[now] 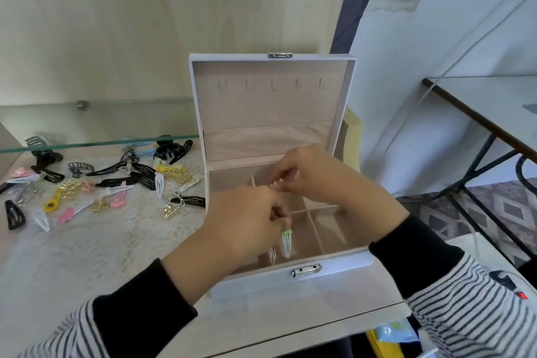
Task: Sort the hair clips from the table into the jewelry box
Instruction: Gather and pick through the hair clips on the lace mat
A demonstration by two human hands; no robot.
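The white jewelry box (334,273) stands open on the table, its lid upright and its beige compartments showing. Over the box, my left hand (241,221) pinches a white snap clip with a green top (286,244), which hangs down into a front compartment. A second white clip (272,254) shows just below that hand. My right hand (313,174) pinches a small pale clip (276,184) above the back compartments. A pile of loose hair clips (116,183), black, gold, pink, yellow and white, lies on the lace cloth to the left.
A glass shelf (96,144) runs over the back of the table above the clips. A glass-topped metal table (491,122) stands to the right. Yellow and blue packets (392,337) lie below the table's front edge.
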